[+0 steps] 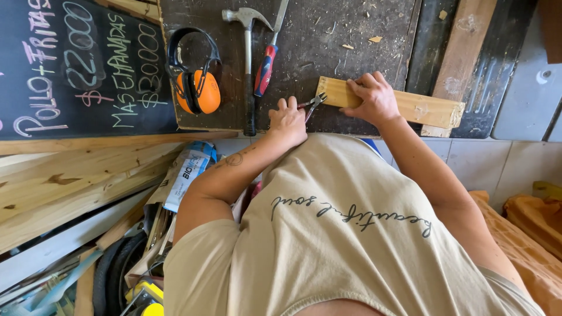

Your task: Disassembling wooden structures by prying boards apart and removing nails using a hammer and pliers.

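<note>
My left hand (pixel 287 120) grips a small pair of pliers (pixel 314 103), whose jaws touch the left end of a short light wooden board (pixel 418 107). The board lies flat on a dark, dusty workbench (pixel 328 41). My right hand (pixel 372 98) presses down on the board's left part, fingers spread over its top edge. My beige shirt fills the lower middle of the view and hides the bench's near edge.
A claw hammer (pixel 249 58) and a screwdriver (pixel 264 67) with a red and blue handle lie left of my hands. Orange ear muffs (pixel 196 79) rest beside a chalkboard (pixel 70 64). Pale planks (pixel 70 181) lean at left, a rough plank (pixel 462 47) at upper right.
</note>
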